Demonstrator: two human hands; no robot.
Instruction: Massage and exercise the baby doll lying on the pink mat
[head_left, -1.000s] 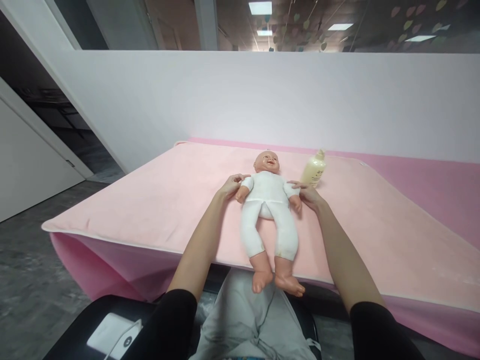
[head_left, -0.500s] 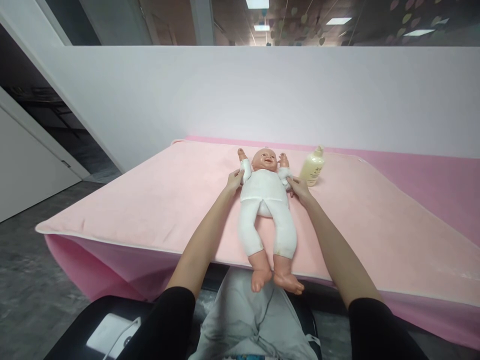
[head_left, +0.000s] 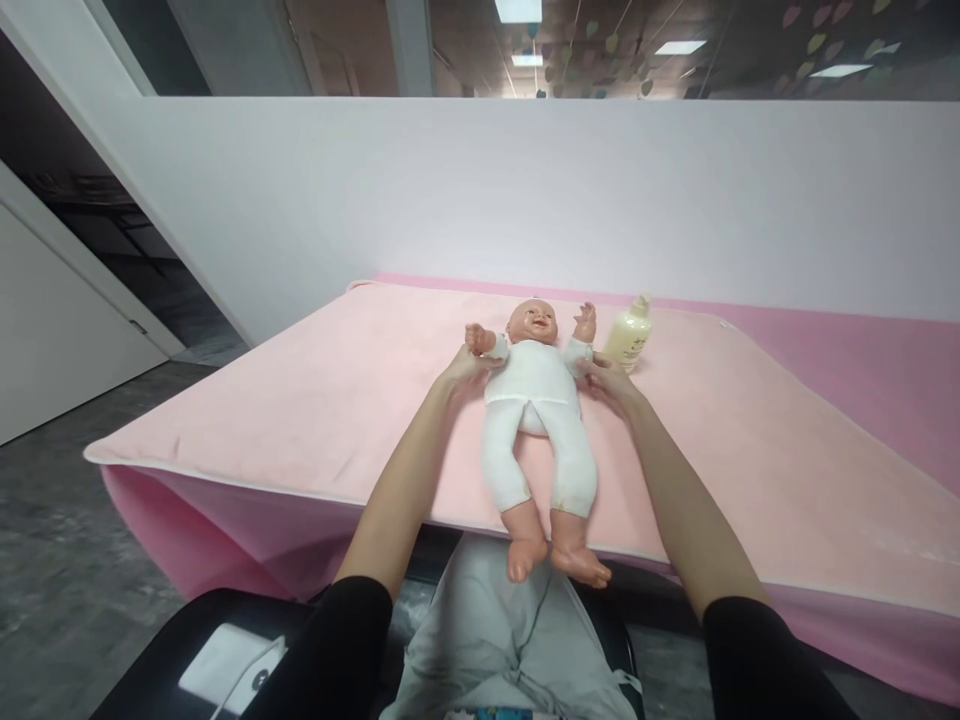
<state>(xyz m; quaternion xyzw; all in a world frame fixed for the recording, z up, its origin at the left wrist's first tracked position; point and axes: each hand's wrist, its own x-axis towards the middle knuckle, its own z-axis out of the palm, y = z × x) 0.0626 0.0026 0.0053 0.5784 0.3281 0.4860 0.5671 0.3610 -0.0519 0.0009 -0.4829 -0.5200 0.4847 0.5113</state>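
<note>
Against the doll's arms (head_left: 578, 352), both hands (head_left: 466, 368) (head_left: 609, 380)

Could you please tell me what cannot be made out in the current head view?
In the head view:
The doll: its back, hidden against the pink cloth.
The left hand: some fingers, behind the doll's arm.
The bottle: its printing, too small to read.
The white device: partly covered by the black left sleeve.

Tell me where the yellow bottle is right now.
In the head view, the yellow bottle is on the pink cloth, right of the doll, just beyond the right hand.
</note>
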